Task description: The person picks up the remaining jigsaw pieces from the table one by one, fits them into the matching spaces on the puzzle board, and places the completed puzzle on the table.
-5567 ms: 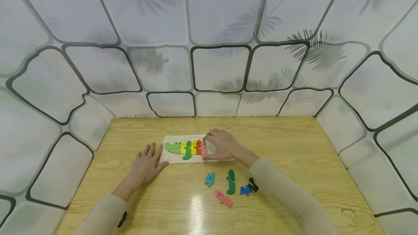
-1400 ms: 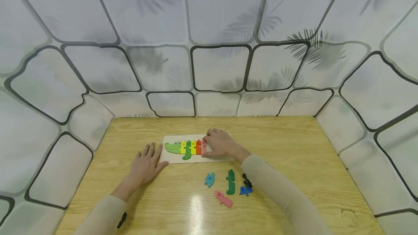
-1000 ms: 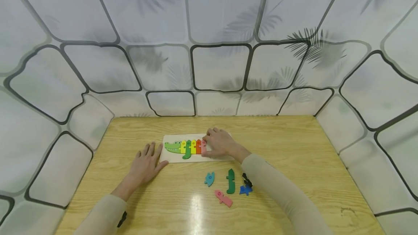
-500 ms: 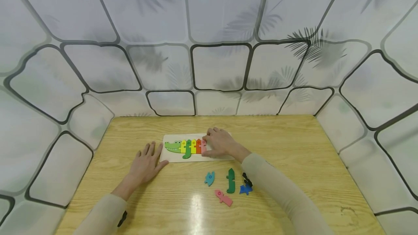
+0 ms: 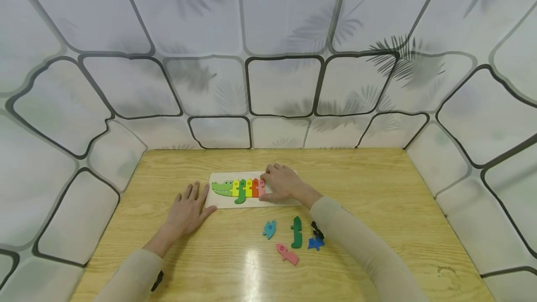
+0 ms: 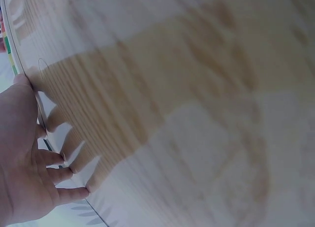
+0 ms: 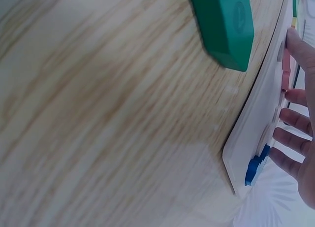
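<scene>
A pale wooden puzzle board (image 5: 222,203) carries a crocodile picture (image 5: 222,189) with a green head and a row of yellow, green, orange and pink pieces. The right hand (image 5: 285,184) lies over the board's right part. Its thumb and forefinger pinch the pink puzzle piece (image 5: 262,188) at the row's right end, from near and far sides. In the right wrist view, a blue piece (image 7: 256,167) sits on the board beyond the other fingers. The left hand (image 5: 188,211) rests flat, fingers spread, with fingertips and thumb against the board's left edge.
Loose puzzle pieces lie in front of the board: light blue (image 5: 270,229), dark green (image 5: 296,233), pink (image 5: 287,254) and blue (image 5: 316,243). A black item (image 5: 317,231) shows beside the right sleeve. The wooden table (image 5: 201,264) meets patterned walls at its back and sides.
Over the last several seconds the right hand has shifted slightly left, and the pink piece it pinches has moved up into line with the row. During the last second nothing visibly moves.
</scene>
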Action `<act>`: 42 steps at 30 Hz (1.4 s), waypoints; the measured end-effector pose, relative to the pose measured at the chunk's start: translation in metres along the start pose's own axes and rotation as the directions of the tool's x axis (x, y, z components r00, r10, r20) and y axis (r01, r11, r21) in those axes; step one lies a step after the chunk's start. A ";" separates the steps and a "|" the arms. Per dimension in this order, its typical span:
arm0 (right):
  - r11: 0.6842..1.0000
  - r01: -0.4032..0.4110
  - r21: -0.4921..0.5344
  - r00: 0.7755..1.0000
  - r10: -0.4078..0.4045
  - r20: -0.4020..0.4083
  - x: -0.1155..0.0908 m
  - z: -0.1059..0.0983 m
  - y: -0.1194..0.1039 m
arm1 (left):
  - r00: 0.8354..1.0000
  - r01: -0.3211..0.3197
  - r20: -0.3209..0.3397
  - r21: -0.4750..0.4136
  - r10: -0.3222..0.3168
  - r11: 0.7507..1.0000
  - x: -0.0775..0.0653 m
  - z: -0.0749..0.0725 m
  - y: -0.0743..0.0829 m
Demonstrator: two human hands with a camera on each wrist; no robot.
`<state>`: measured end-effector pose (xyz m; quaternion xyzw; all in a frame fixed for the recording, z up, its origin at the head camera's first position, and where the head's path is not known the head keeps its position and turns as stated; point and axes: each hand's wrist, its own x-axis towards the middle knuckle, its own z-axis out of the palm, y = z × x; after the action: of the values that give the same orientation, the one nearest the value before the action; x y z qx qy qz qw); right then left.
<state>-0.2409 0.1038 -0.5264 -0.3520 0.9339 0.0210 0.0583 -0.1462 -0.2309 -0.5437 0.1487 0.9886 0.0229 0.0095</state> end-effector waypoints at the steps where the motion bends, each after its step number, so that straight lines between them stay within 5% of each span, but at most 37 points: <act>1: 1.000 0.000 -0.003 1.000 0.000 0.003 0.000 0.000 0.000 | 1.000 0.000 0.000 -0.001 0.000 1.000 0.000 0.000 0.000; 42: 0.997 0.074 -0.003 0.996 -0.074 -0.040 -0.025 -0.015 -0.003 | 1.000 -0.004 -0.003 -0.003 0.004 1.000 0.000 0.001 0.000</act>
<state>-0.2219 0.1162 -0.5083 -0.3869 0.9212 0.0124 0.0401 -0.1465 -0.2306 -0.5447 0.1505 0.9883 0.0244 0.0079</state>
